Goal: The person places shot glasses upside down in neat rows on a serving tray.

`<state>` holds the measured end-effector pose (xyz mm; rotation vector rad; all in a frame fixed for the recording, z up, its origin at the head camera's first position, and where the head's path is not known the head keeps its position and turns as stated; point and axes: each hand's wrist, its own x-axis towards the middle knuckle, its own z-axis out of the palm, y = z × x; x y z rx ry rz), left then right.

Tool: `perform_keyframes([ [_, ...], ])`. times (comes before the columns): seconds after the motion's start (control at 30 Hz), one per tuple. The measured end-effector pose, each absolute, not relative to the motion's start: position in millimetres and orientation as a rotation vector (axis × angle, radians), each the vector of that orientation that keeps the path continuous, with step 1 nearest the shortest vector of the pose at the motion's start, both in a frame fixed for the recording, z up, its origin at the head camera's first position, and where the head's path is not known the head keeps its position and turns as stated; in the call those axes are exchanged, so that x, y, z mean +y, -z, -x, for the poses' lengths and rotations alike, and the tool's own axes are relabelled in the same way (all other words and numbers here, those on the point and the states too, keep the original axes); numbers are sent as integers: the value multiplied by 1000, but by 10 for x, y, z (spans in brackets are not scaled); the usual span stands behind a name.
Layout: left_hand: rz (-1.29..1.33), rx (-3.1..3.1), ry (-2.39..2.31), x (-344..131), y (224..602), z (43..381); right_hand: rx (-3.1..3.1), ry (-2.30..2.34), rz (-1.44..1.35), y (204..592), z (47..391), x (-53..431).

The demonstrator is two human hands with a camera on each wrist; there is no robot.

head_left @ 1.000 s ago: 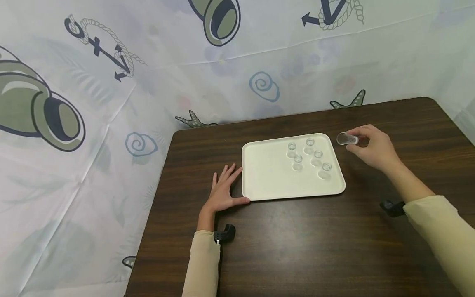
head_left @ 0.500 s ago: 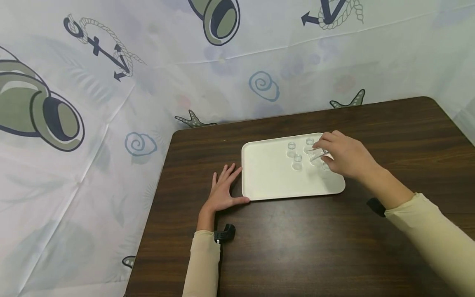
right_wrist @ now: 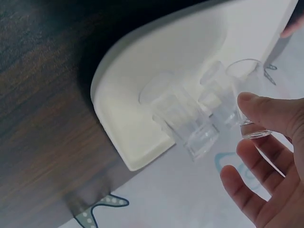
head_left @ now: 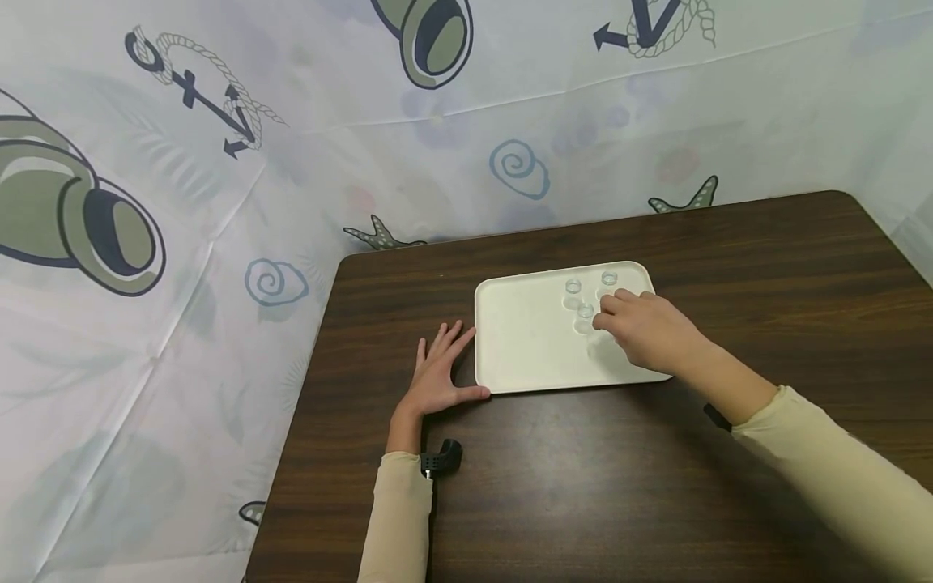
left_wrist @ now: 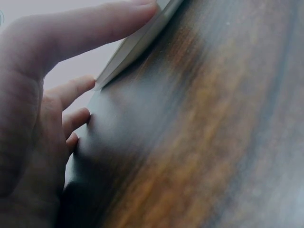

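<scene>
My right hand [head_left: 645, 328] is over the right half of a cream tray [head_left: 525, 340]. It pinches a clear shot glass [right_wrist: 245, 80] between thumb and fingers, wide mouth toward the tray and thick base up. In the head view the hand hides this glass. Other clear shot glasses [head_left: 585, 312] stand upside down on the tray; two in front of the hand's earlier place are now covered by it. The right wrist view shows a shot glass [right_wrist: 183, 118] close by. My left hand [head_left: 433, 380] has its fingers spread, thumb and index fingertip at the tray's left edge.
The tray lies on a dark brown wooden table [head_left: 583, 486]. Behind the table's far edge hangs a pale cloth [head_left: 437, 170] printed with anchors, shells and starfish. Each wrist wears a small black camera [head_left: 441, 459].
My right hand has carried the shot glass from right of the tray leftward over it, turning it mouth down and lowering it. The left hand has kept its place.
</scene>
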<state>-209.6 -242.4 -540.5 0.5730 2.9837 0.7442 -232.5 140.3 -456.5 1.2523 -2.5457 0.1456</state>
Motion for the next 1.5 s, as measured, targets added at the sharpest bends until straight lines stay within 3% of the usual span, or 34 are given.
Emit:
perform_keyframes([
  [1.1,-575,2984,-757,-2428,5409,2109,-2573,3,-1319,4688,2314,1278],
  [1.5,-591,2986,-758,-2433,5426,2095,-2675,-112,-1170,4551,2237,1350],
])
